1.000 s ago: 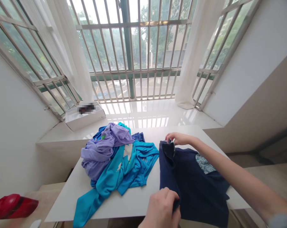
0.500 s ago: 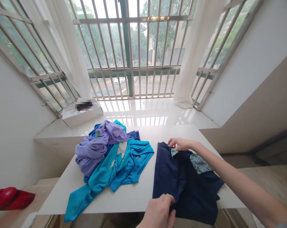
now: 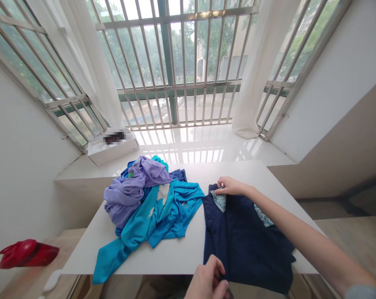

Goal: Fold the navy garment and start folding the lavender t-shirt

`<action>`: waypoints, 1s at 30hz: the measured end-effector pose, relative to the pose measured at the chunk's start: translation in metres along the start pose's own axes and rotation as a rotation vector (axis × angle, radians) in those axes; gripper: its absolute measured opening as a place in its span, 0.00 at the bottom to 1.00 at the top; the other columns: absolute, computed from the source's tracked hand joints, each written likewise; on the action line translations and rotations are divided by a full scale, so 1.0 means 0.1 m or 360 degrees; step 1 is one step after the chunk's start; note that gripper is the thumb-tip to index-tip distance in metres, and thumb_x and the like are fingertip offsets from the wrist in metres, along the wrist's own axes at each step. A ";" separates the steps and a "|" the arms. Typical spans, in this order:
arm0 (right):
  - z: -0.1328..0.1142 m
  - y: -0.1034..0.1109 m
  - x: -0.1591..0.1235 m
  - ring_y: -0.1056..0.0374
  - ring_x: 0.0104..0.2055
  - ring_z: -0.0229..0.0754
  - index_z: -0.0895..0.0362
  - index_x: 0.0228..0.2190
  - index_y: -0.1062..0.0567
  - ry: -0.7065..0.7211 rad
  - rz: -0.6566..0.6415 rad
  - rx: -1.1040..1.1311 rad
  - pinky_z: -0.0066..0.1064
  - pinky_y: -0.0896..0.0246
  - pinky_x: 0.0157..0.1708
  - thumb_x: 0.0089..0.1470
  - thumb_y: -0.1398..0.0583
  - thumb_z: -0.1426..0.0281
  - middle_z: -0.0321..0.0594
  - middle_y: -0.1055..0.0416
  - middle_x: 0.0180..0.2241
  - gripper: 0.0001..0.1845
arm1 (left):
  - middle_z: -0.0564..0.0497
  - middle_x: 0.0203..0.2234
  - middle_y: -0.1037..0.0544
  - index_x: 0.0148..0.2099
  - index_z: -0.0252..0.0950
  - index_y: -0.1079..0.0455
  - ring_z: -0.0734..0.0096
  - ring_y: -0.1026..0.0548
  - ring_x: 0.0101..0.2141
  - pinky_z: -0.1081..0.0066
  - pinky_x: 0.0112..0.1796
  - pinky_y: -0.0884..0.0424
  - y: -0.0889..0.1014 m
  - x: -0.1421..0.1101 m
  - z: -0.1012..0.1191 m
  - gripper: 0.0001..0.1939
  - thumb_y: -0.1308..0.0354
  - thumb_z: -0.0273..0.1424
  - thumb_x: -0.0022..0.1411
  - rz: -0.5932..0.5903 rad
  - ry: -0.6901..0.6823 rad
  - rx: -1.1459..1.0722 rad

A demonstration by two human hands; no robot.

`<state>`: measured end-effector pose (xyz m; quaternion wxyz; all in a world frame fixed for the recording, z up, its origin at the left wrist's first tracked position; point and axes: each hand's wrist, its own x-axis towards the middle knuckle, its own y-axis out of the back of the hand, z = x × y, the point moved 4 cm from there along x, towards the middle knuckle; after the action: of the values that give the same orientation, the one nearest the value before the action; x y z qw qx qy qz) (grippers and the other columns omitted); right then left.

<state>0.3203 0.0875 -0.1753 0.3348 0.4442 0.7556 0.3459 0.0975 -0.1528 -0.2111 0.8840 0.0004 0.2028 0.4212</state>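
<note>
A navy garment (image 3: 253, 245) with patterned teal-and-white cloth patches lies spread at the right of the table, its near edge hanging past the front. My right hand (image 3: 231, 186) pinches its far left corner beside a folded patterned flap (image 3: 219, 201). At the near left edge, my left hand (image 3: 208, 277) is curled with thumb and forefinger closed on the fabric; the exact grip is partly hidden. Left of the navy garment lies a crumpled heap of clothes: a lilac garment (image 3: 124, 201) on top and a bright blue garment (image 3: 141, 220) with white print, one end drooping over the front edge.
The white table (image 3: 82, 257) abuts a glossy windowsill (image 3: 200, 143) below a barred window. An open white box (image 3: 113, 149) with a blurred item sits on the sill at left. White curtains (image 3: 248, 104) hang at both sides. A red glossy object (image 3: 29, 253) is at lower left.
My right hand has shifted slightly left and turned the patterned flap over towards the left. The garment's left part now lies narrower and folded. The view has moved a little.
</note>
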 end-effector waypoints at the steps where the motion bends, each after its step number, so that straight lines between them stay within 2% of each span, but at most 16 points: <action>1: -0.01 0.02 -0.01 0.34 0.37 0.45 0.56 0.25 0.28 0.0006 0.0021 0.0025 0.32 0.42 0.36 0.44 0.36 0.50 0.42 0.30 0.34 0.21 | 0.59 0.21 0.30 0.39 0.37 0.39 0.66 0.19 0.28 0.79 0.21 0.41 -0.02 0.01 -0.01 0.10 0.46 0.21 0.54 -0.0013 -0.0005 0.0015; 7: -0.01 -0.01 -0.08 0.34 0.38 0.45 0.55 0.26 0.28 -0.0057 0.0134 0.0215 0.34 0.40 0.39 0.41 0.33 0.53 0.40 0.29 0.33 0.19 | 0.54 0.27 0.22 0.44 0.36 0.32 0.70 0.22 0.27 0.77 0.25 0.36 -0.11 0.04 -0.02 0.15 0.44 0.21 0.52 -0.0107 -0.0056 0.0252; 10: 0.01 -0.06 -0.11 0.33 0.38 0.43 0.55 0.32 0.28 -0.0155 0.0206 0.0359 0.34 0.37 0.40 0.42 0.33 0.54 0.40 0.28 0.37 0.20 | 0.53 0.27 0.21 0.47 0.37 0.31 0.70 0.25 0.25 0.75 0.26 0.36 0.00 0.00 0.16 0.17 0.41 0.24 0.53 -0.0155 -0.0111 0.0480; 12: 0.03 -0.09 -0.15 0.32 0.38 0.42 0.55 0.39 0.29 -0.0240 0.0243 0.0465 0.34 0.35 0.40 0.44 0.32 0.54 0.42 0.28 0.41 0.24 | 0.52 0.28 0.22 0.49 0.38 0.31 0.69 0.25 0.26 0.73 0.28 0.34 0.15 -0.01 0.38 0.15 0.43 0.28 0.58 -0.0030 -0.0273 0.0612; 14: 0.03 -0.10 -0.19 0.32 0.35 0.40 0.55 0.45 0.31 -0.0335 0.0243 0.0571 0.34 0.33 0.37 0.44 0.32 0.54 0.44 0.29 0.44 0.30 | 0.49 0.34 0.22 0.49 0.39 0.31 0.65 0.24 0.32 0.70 0.34 0.32 0.33 0.04 0.61 0.13 0.46 0.30 0.63 0.0210 -0.0433 0.0731; 16: 0.01 -0.12 -0.22 0.32 0.32 0.39 0.56 0.47 0.33 -0.0423 0.0222 0.0674 0.33 0.32 0.31 0.42 0.30 0.54 0.46 0.29 0.43 0.35 | 0.44 0.42 0.23 0.51 0.38 0.30 0.59 0.25 0.42 0.65 0.42 0.30 0.46 0.18 0.76 0.13 0.48 0.31 0.64 0.0393 -0.0504 0.0843; 19: -0.07 -0.12 -0.25 0.33 0.30 0.39 0.56 0.46 0.33 -0.0518 0.0250 0.0811 0.32 0.32 0.25 0.38 0.28 0.59 0.43 0.30 0.39 0.35 | 0.34 0.58 0.32 0.60 0.31 0.35 0.44 0.35 0.58 0.54 0.56 0.38 0.49 0.49 0.83 0.27 0.42 0.37 0.61 0.0446 -0.0477 0.0941; 22: -0.23 -0.10 -0.24 0.33 0.30 0.39 0.55 0.41 0.33 -0.0578 0.0381 0.0960 0.30 0.33 0.24 0.41 0.30 0.63 0.39 0.31 0.35 0.27 | 0.28 0.66 0.45 0.67 0.26 0.45 0.36 0.47 0.65 0.49 0.62 0.48 0.46 0.75 0.81 0.44 0.38 0.45 0.57 0.0494 -0.0376 0.0852; 25: -0.44 -0.10 -0.21 0.31 0.32 0.40 0.54 0.39 0.34 -0.0560 0.0500 0.1181 0.28 0.32 0.25 0.45 0.32 0.64 0.36 0.31 0.33 0.22 | 0.28 0.66 0.44 0.70 0.25 0.51 0.38 0.46 0.65 0.51 0.62 0.48 0.47 0.88 0.83 0.50 0.37 0.46 0.55 0.0587 -0.0397 0.0608; 27: -0.60 -0.12 -0.18 0.30 0.33 0.39 0.53 0.40 0.35 -0.0511 0.0523 0.1367 0.29 0.31 0.27 0.47 0.33 0.63 0.36 0.31 0.34 0.21 | 0.30 0.64 0.38 0.70 0.28 0.51 0.40 0.41 0.63 0.53 0.61 0.44 0.54 0.94 0.83 0.48 0.36 0.42 0.55 0.0629 -0.0434 0.0395; 30: -0.80 -0.12 -0.19 0.26 0.34 0.39 0.53 0.43 0.36 -0.0431 0.0459 0.1657 0.33 0.26 0.33 0.51 0.35 0.61 0.39 0.29 0.38 0.21 | 0.39 0.56 0.28 0.65 0.34 0.42 0.48 0.31 0.57 0.58 0.56 0.37 0.74 1.05 0.76 0.38 0.38 0.28 0.52 0.0582 -0.0420 -0.0078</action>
<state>0.2574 0.0484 -0.1387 0.1145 0.6905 0.7084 -0.0909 0.1288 -0.0143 -0.1662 0.8115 0.0706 0.0717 0.5756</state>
